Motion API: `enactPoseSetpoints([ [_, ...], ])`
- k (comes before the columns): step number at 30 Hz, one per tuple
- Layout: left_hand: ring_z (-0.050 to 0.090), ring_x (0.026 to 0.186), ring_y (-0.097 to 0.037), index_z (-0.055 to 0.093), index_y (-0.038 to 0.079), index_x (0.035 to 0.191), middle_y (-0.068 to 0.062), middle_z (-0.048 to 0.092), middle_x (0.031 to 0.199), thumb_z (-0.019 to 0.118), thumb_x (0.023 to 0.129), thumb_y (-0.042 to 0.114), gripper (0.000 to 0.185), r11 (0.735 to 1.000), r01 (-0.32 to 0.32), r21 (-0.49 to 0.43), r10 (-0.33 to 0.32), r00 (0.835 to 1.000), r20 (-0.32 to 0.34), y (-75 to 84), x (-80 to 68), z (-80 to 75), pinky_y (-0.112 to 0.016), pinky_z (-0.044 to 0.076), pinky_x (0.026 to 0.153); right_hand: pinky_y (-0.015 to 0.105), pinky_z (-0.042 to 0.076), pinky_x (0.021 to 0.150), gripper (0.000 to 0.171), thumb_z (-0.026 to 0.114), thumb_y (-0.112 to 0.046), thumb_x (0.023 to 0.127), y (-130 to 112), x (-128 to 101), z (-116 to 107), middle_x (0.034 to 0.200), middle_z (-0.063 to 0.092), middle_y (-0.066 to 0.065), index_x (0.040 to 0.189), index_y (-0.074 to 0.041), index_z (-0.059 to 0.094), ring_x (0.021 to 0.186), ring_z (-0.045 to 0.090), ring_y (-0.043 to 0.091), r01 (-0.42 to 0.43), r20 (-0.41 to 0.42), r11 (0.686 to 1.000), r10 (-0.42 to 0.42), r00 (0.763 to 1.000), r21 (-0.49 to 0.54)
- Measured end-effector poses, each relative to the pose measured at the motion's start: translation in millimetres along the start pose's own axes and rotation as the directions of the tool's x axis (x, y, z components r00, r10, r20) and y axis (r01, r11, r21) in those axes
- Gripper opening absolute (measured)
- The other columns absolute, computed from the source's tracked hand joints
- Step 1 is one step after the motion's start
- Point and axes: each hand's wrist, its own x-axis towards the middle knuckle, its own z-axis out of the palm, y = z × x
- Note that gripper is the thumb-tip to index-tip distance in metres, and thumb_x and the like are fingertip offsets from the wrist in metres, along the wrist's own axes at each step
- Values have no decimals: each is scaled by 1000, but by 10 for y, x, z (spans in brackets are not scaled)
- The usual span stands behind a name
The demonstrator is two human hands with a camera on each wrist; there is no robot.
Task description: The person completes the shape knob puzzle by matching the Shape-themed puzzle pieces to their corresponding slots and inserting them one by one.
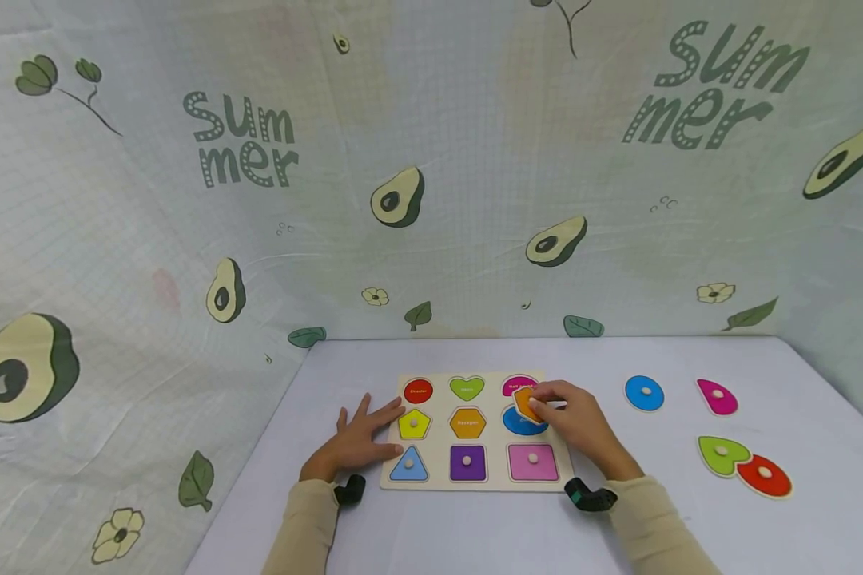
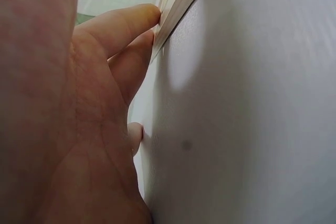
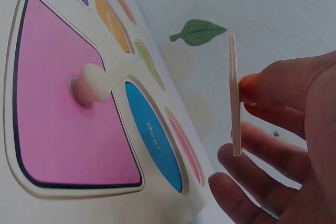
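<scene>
My right hand [image 1: 578,423] pinches an orange hexagon puzzle piece [image 1: 523,404] by its knob, above the right side of a wooden shape puzzle board [image 1: 439,465]. The right wrist view shows that piece [image 3: 234,119] edge-on, apart from the board. Under it, the blue oval slot [image 1: 523,426] and magenta slot [image 1: 515,383] are partly covered. An orange hexagon slot [image 1: 467,424] sits mid-board. My left hand [image 1: 352,443] lies with fingers spread at the board's left edge, fingertips touching it. Knobbed yellow pentagon [image 1: 420,431], blue triangle [image 1: 414,471], purple square [image 1: 467,473] and pink rectangle [image 1: 521,471] sit in the board.
Right of the board lie a blue piece [image 1: 636,398] and a magenta piece [image 1: 722,402]. Nearer, a green heart [image 1: 715,451] and a red piece [image 1: 773,483] touch. The board's top row has a red slot [image 1: 419,396] and a green heart slot [image 1: 467,394]. A patterned curtain [image 1: 460,287] stands behind.
</scene>
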Motion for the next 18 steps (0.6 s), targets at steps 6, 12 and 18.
enactPoseSetpoints([
  [6,-3,153,-38,46,33,152,10,33,161,73,84,48,75,1000,2,-5,-2,1000,-8,-6,-5,-1,-67,-13,113,44,56,91,24,70,-26,96,-70,34,68,116,69,6,114,-11,72,107,62,27,28,14,999,-28,1000,25],
  [12,-2,153,-38,47,32,151,10,33,161,74,84,48,75,1000,1,-4,-1,1000,-9,-5,-2,-8,-67,-13,113,44,56,90,21,71,-23,95,-122,55,141,117,68,6,112,-11,74,107,62,27,46,28,999,-46,999,8],
  [18,-2,153,-38,46,33,152,11,33,161,73,83,52,76,1000,3,-10,-3,1000,-7,-16,11,-1,-67,-13,113,45,55,93,20,71,-20,95,-139,80,204,122,66,8,112,-11,75,113,61,29,63,46,997,-61,997,-41],
])
